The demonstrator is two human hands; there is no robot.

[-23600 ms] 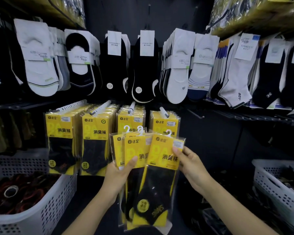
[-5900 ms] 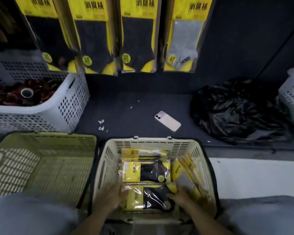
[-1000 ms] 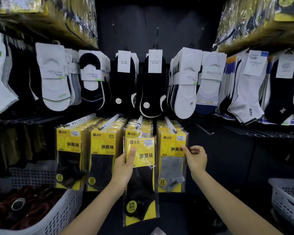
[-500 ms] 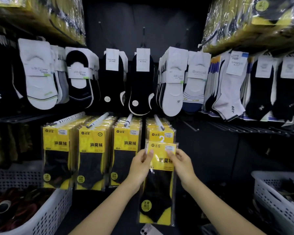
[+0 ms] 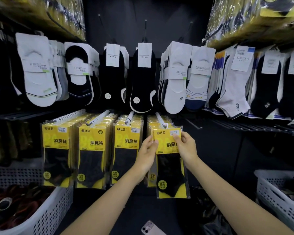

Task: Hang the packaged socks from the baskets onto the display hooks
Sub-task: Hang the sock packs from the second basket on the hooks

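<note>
Pale phone [image 5: 150,228] on dark floor, rolls of tape [image 5: 4,202] in left white crate [image 5: 46,216].

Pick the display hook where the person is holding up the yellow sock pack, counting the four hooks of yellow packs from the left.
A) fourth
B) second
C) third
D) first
A: the left hand and right hand grip the yellow sock pack by its top corners, its hanger at the tip of the rightmost hook.

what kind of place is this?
Most likely a shop's sock section: rows of carded socks on wall hooks, yellow sock packs with price stickers on pegs, and a white stock basket on the floor.
</note>
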